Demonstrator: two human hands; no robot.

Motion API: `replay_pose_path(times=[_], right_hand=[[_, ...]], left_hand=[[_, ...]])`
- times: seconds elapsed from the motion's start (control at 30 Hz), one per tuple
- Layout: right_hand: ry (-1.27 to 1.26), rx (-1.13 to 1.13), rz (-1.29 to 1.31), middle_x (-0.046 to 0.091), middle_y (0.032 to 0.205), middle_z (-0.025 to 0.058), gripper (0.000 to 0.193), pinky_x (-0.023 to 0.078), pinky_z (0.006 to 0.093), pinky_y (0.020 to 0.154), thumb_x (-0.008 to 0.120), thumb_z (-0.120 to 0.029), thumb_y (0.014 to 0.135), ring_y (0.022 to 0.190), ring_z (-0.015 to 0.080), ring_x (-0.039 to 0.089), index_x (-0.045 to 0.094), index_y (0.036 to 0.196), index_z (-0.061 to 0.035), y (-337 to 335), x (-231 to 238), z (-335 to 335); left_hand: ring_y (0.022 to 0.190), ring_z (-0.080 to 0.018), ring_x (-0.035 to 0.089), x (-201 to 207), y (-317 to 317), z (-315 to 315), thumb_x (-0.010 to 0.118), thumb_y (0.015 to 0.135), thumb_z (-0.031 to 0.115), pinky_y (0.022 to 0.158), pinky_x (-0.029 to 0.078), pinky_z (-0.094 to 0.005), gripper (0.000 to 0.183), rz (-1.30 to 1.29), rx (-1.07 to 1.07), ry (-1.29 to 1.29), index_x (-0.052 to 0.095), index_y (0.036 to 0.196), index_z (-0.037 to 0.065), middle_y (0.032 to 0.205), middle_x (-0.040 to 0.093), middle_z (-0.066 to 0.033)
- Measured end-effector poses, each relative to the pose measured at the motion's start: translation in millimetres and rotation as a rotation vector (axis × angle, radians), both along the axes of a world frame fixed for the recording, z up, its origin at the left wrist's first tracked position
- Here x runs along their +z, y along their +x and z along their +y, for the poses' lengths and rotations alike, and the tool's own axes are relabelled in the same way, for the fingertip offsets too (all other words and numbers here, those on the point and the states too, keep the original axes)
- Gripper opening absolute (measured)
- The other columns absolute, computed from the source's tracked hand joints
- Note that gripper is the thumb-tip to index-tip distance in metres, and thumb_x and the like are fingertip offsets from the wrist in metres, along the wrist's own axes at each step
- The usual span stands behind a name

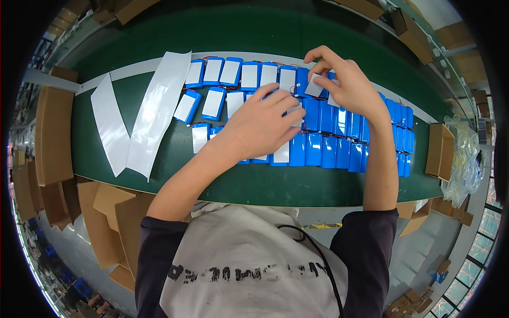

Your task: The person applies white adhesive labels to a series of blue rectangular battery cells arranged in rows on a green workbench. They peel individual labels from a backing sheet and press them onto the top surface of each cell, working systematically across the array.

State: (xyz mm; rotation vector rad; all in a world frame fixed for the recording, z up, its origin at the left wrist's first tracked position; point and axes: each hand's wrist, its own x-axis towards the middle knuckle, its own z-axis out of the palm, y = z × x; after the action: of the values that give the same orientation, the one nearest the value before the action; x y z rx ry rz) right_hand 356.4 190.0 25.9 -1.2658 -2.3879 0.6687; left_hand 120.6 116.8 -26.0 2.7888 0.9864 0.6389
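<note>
Three rows of blue battery packs [313, 150] with thin wires lie across the green table. Those towards the left carry white rectangular pads [213, 69] on top; most on the right show bare blue wrap. My right hand [347, 87] pinches a white rectangular pad [315, 86] between thumb and finger, over a pack in the far row. My left hand [268, 119] spreads its fingers over the middle packs, palm down, with nothing seen in its grasp. It hides several packs beneath it. Two glossy white sheets [159, 114] lie at the left, forming a V.
An upright cardboard box [55, 135] stands at the table's left end, with an open carton [114, 222] below the near edge. Another cardboard box [440, 152] and clear plastic wrap [464, 159] are at the right end. A pale strip [143, 68] runs behind the packs.
</note>
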Motion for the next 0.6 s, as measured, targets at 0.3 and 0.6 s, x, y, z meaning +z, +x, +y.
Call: replay_pose_path(times=[0.3,0.6], right_hand=[[-0.048,-0.020,0.003,0.079,0.100,0.0116,0.034,0.058,0.0404,0.089,0.069,-0.006,0.094,0.096,0.0293,0.075,0.062,0.127,-0.0106,-11.2,-14.8,14.4],[0.525,-0.092,-0.013,0.067,0.138,0.0116,0.044,0.056,0.0452,0.102,0.068,-0.004,0.093,0.123,0.0350,0.066,0.066,0.136,-0.0158,16.4,-4.7,4.3]], left_hand=[[0.132,-0.0342,0.048,-1.2,10.2,17.1,0.073,0.093,0.025,0.110,0.044,-0.0504,0.035,-0.008,0.151,0.110,0.073,0.126,0.012,0.135,0.058,-0.0120],[0.147,-0.0309,0.044,13.1,17.6,44.1,0.064,0.095,0.030,0.127,0.027,-0.0546,0.035,0.149,0.082,0.057,0.075,0.121,0.009,0.149,0.058,-0.0105]])
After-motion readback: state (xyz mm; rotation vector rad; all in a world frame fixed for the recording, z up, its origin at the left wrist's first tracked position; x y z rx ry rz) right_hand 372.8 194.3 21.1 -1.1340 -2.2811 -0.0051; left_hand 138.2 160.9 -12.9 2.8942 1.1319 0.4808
